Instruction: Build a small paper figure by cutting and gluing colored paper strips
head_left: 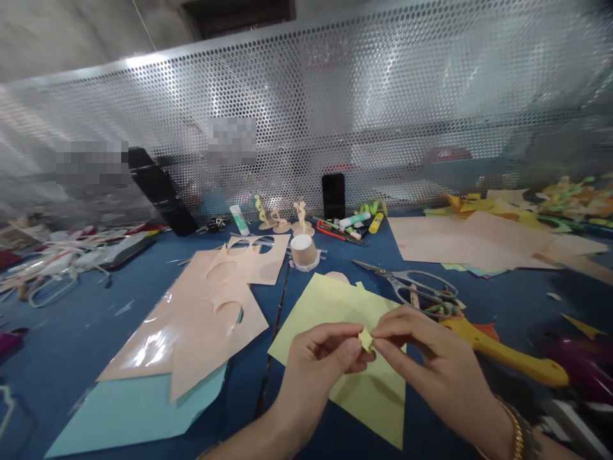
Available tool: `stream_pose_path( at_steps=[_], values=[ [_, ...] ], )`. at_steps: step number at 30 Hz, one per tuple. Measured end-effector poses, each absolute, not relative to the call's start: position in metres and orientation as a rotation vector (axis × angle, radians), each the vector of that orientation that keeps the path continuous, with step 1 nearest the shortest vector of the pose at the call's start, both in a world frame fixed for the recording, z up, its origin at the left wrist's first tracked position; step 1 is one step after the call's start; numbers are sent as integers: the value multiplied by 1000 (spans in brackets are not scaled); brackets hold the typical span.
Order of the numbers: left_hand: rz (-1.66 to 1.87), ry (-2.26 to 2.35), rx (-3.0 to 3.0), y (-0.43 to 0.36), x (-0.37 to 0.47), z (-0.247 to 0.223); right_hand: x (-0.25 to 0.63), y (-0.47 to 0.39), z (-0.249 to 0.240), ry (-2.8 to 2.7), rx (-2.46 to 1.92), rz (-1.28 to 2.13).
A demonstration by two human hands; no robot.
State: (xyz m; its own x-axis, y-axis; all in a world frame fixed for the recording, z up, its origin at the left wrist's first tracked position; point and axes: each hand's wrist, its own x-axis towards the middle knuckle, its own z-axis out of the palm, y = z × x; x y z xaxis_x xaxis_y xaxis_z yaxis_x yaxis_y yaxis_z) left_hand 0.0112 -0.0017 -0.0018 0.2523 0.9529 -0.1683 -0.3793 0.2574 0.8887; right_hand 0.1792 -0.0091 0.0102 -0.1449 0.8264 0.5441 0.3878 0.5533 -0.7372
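Between my two hands is a small folded piece of yellow paper (366,339). My left hand (322,365) pinches its left side between thumb and fingers. From the right, the thumb and forefinger of my right hand (424,358) grip its other edge. Both hands hover over a pale yellow-green paper sheet (330,300) lying at a slant on the blue table. Grey-handled scissors (407,281) lie open just beyond my right hand, blades pointing left.
Peach sheets with round cut-outs (205,319) lie over a light blue sheet (138,415) at left. A tape roll (304,252), small paper figures (282,220), a glue stick (239,220) and a phone (334,195) stand behind. A yellow-handled tool (507,354) lies at right.
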Motion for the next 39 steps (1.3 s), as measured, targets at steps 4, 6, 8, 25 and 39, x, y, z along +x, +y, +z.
stream_pose_path(
  at_steps=[4, 6, 8, 25, 39],
  values=[
    [1105, 869, 813, 0, 11, -4, 179, -11, 10, -1746, -992, 549],
    [1117, 862, 831, 0, 11, -4, 179, -11, 9, -1753, -960, 523],
    [1112, 848, 850, 0, 10, -4, 178, -10, 9, -1753, -948, 486],
    [1181, 964, 1020, -4, 10, 9, 178, -9, 9, -1745, -976, 450],
    [1191, 1052, 1174, -5, 8, 8, 180, -9, 8, -1727, -1026, 607]
  ],
)
